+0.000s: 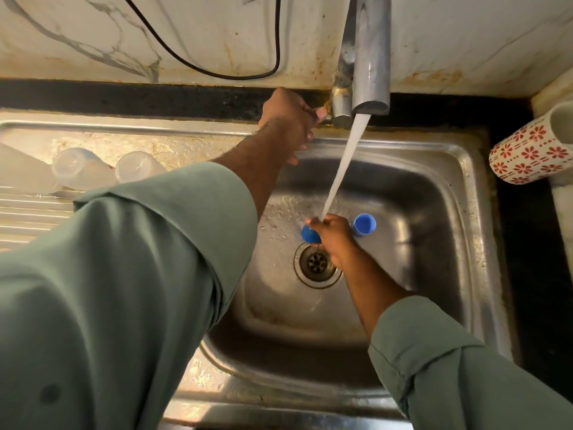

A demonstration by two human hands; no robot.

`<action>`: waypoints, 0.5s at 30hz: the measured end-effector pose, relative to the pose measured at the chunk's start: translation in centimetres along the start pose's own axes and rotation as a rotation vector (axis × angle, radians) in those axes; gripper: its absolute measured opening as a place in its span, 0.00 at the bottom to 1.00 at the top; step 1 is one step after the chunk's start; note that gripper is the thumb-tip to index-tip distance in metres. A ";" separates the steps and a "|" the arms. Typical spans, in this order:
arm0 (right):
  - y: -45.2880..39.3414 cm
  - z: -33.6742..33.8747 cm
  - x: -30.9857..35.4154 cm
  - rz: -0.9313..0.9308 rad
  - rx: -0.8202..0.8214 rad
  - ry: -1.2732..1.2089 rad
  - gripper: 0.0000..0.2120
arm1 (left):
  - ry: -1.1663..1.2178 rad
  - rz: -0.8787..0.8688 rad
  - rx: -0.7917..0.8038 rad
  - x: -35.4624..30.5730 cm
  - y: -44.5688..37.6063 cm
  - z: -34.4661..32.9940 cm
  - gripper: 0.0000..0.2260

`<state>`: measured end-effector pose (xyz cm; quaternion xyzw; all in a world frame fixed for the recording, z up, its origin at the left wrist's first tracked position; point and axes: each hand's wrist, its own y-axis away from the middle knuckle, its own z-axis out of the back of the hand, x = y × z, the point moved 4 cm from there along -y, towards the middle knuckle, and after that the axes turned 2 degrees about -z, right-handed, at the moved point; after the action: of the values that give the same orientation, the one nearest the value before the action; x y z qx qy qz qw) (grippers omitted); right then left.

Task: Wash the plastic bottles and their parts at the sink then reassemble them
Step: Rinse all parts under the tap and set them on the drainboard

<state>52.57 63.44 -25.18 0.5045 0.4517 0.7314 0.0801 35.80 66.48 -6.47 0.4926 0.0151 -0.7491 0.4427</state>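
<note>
My left hand [290, 119] reaches to the back of the sink and grips the tap handle beside the steel faucet [369, 57], from which water pours. My right hand [333, 234] is down in the steel basin [418, 187], holding a blue cap [308, 234] under the stream. A second blue cap [364, 225] lies on its side on the basin floor just right of that hand. Three clear plastic bottles lie on the drainboard at the left; two are the bottle [77, 169] and the bottle [136, 166], partly hidden by my sleeve.
The drain [317, 263] sits just below my right hand. A white cup with red flowers [533, 150] lies on the black counter at the right. A black cable [217, 69] hangs along the marble wall behind the sink.
</note>
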 end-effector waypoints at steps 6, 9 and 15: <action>1.2 1.2 0.7 0.543 -0.091 0.895 0.06 | -0.002 -0.006 0.012 0.0 0.0 0.1 0.06; 1.8 1.8 0.9 0.704 -0.167 0.953 0.08 | -0.008 -0.011 0.011 0.1 0.1 0.1 0.07; 2.1 1.6 1.0 0.654 -0.137 1.051 0.12 | -0.004 -0.015 -0.007 0.0 -0.1 0.4 0.08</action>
<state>54.14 63.71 -22.81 0.1831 0.2048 0.8961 -0.3487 35.43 66.32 -6.27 0.4896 0.0204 -0.7533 0.4387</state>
